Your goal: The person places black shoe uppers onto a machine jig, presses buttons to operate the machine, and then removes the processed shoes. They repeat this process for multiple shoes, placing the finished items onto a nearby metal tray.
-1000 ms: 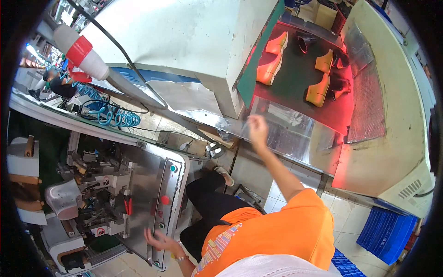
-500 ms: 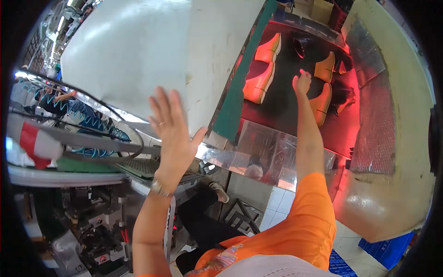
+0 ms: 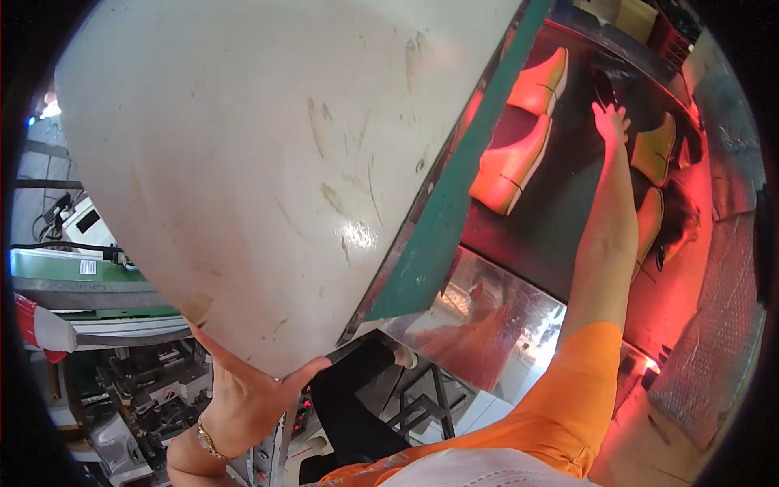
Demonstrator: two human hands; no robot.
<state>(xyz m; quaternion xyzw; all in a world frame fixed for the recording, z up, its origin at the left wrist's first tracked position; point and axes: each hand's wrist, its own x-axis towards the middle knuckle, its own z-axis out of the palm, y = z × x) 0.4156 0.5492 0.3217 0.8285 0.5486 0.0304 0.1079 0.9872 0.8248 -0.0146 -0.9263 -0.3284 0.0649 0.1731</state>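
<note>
Right grip (image 3: 610,123) farther in, at dark shoe (image 3: 603,86), hold unclear, left grip (image 3: 250,398) now spread at housing (image 3: 260,178)

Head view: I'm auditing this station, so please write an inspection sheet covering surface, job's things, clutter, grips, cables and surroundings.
Surface: dark bed, partly lit red; shiny plate in front.
Job's things: at least four orange shoes, on both sides; dark shoe toward the back.
Clutter: tan box and red crate beyond the bed.
Grips: right grip at the dark shoe, fingers parted, contact unclear; left grip at the white housing's lower edge, fingers partly hidden.
Cables: thin dark line far left, perhaps a cable.
Surroundings: machine lower left; green strip along the housing.
</note>
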